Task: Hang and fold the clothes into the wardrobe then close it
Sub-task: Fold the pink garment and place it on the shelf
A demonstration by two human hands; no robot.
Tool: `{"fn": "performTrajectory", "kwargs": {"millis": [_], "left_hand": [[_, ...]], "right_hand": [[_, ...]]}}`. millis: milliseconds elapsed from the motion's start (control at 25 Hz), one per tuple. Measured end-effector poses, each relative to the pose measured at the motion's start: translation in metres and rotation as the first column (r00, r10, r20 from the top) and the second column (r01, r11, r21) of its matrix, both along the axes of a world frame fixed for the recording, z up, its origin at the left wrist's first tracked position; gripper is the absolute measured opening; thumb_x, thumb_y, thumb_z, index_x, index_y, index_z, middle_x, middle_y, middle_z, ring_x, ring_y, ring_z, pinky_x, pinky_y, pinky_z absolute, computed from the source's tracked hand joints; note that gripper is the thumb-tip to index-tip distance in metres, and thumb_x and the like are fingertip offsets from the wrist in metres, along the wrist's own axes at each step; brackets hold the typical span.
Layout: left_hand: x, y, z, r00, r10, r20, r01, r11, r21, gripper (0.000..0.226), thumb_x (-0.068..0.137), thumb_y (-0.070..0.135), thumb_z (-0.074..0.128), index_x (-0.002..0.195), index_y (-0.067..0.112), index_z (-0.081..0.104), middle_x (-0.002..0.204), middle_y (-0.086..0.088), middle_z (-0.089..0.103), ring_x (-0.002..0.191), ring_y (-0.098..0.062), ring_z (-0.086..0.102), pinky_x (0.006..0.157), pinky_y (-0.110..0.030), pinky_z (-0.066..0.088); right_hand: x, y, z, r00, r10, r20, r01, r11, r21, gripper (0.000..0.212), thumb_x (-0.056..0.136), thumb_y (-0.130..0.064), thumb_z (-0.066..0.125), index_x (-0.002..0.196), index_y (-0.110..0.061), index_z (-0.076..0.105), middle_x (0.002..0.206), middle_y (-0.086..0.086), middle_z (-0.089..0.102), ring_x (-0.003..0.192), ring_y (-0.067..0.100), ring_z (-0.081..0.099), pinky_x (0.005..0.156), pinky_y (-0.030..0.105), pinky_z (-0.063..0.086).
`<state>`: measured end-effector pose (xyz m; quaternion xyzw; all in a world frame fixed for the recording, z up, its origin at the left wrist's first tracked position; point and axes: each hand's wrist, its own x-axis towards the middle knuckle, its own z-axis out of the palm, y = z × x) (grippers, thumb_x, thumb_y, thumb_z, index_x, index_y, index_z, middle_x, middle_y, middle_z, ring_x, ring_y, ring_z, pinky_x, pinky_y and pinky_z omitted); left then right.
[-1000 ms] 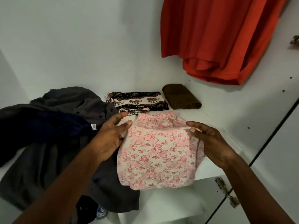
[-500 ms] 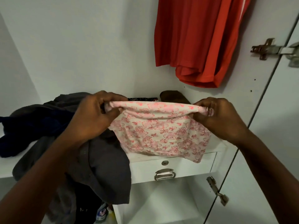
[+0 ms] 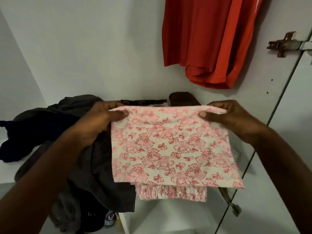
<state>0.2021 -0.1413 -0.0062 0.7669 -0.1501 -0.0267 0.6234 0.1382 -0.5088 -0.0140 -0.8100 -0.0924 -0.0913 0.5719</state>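
A pink floral garment point(image 3: 170, 149), white with red-pink blossoms and a gathered band at its lower edge, hangs folded at center frame in front of the wardrobe shelf point(image 3: 10, 173). The left hand point(image 3: 99, 122) and right hand point(image 3: 231, 119) each pinch an upper corner, thumbs on the near face, arms reaching in from the lower corners.

No legible text; container label point(image 3: 110, 218) too blurred.

Dim, even indoor light on white wardrobe point(image 3: 84, 48) walls; soft shadows, slight overall blur, wide-angle bending at the edges.
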Motion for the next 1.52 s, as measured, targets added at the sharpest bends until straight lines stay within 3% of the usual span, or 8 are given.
{"fn": "performTrajectory", "kwargs": {"millis": [240, 520, 720, 840, 920, 1080, 1320, 1520], "left_hand": [[0.085, -0.031, -0.079, 0.973, 0.153, -0.171, -0.128, 0.98, 0.151, 0.003, 0.094, 0.013, 0.074, 0.096, 0.014, 0.075, 0.104, -0.02, 0.076, 0.085, -0.027, 0.064, 0.068, -0.032, 0.046], [0.151, -0.071, -0.104, 0.979, 0.147, -0.141, -0.113, 0.968, 0.223, 0.004, 0.094, 0.016, 0.074, 0.092, 0.017, 0.072, 0.08, -0.002, 0.071, 0.065, -0.013, 0.064, 0.049, -0.02, 0.048], [0.191, -0.113, -0.121, 0.982, 0.161, 0.096, -0.183, 0.939, 0.293, 0.012, 0.093, 0.02, 0.074, 0.102, 0.026, 0.069, 0.106, 0.001, 0.07, 0.103, -0.022, 0.068, 0.086, -0.037, 0.057], [0.184, -0.122, -0.123, 0.839, -0.04, 0.542, -0.239, 0.869, 0.434, 0.027, 0.09, 0.029, 0.073, 0.117, 0.026, 0.066, 0.12, 0.002, 0.061, 0.113, -0.018, 0.059, 0.092, -0.039, 0.052], [0.161, -0.121, -0.118, 0.772, -0.319, 0.55, -0.023, 0.851, 0.525, 0.032, 0.086, 0.043, 0.071, 0.115, 0.031, 0.067, 0.117, 0.012, 0.059, 0.109, -0.004, 0.054, 0.089, -0.032, 0.05], [0.132, -0.125, -0.12, 0.643, -0.69, 0.332, 0.231, 0.588, 0.775, 0.053, 0.08, 0.071, 0.066, 0.125, 0.042, 0.062, 0.116, 0.026, 0.061, 0.107, 0.004, 0.055, 0.086, -0.025, 0.051], [0.127, -0.136, -0.115, 0.643, -0.632, 0.433, 0.034, 0.588, 0.808, 0.066, 0.076, 0.083, 0.048, 0.125, 0.042, 0.065, 0.115, 0.022, 0.068, 0.105, -0.006, 0.064, 0.083, -0.03, 0.055], [0.124, -0.142, -0.119, 0.559, -0.669, 0.489, -0.129, 0.513, 0.849, 0.041, 0.079, 0.051, 0.052, 0.109, 0.032, 0.073, 0.09, 0.01, 0.07, 0.08, -0.017, 0.069, 0.06, -0.029, 0.052]], "right_hand": [[0.098, -0.007, -0.076, 0.965, -0.203, -0.168, 0.184, 0.975, -0.122, 0.007, 0.087, -0.014, 0.079, 0.09, -0.02, 0.078, 0.09, 0.003, 0.078, 0.091, 0.028, 0.074, 0.076, 0.034, 0.059], [0.169, -0.034, -0.093, 0.908, -0.418, 0.026, 0.379, 0.795, -0.474, 0.018, 0.09, -0.018, 0.075, 0.107, -0.016, 0.079, 0.108, 0.004, 0.077, 0.104, 0.02, 0.069, 0.083, 0.022, 0.045], [0.197, -0.041, -0.075, 0.839, -0.501, 0.212, 0.488, 0.52, -0.702, 0.031, 0.091, -0.02, 0.067, 0.121, -0.027, 0.071, 0.122, 0.004, 0.07, 0.115, 0.028, 0.064, 0.099, 0.038, 0.051], [0.164, -0.034, -0.069, 0.964, -0.266, 0.016, 0.228, 0.793, -0.565, 0.042, 0.086, -0.008, 0.071, 0.121, -0.031, 0.068, 0.122, -0.007, 0.065, 0.115, 0.011, 0.062, 0.1, 0.037, 0.054], [0.125, -0.028, -0.073, 0.967, -0.073, -0.243, -0.058, 0.869, -0.492, 0.045, 0.082, -0.008, 0.073, 0.119, -0.033, 0.069, 0.128, -0.013, 0.063, 0.121, 0.002, 0.058, 0.103, 0.028, 0.052], [0.087, -0.036, -0.094, 0.976, -0.102, -0.192, -0.065, 0.702, -0.709, 0.063, 0.067, -0.061, 0.061, 0.127, -0.043, 0.064, 0.13, -0.02, 0.054, 0.124, 0.0, 0.052, 0.107, 0.026, 0.047], [0.103, -0.032, -0.094, 0.98, -0.144, -0.136, -0.027, 0.58, -0.814, 0.052, 0.078, -0.063, 0.059, 0.122, -0.038, 0.069, 0.122, -0.017, 0.061, 0.113, 0.006, 0.058, 0.098, 0.029, 0.05], [0.118, -0.031, -0.093, 0.993, -0.119, -0.026, 0.031, 0.452, -0.892, 0.034, 0.094, -0.028, 0.055, 0.124, -0.031, 0.07, 0.124, -0.007, 0.069, 0.115, 0.018, 0.061, 0.097, 0.033, 0.05]]}}
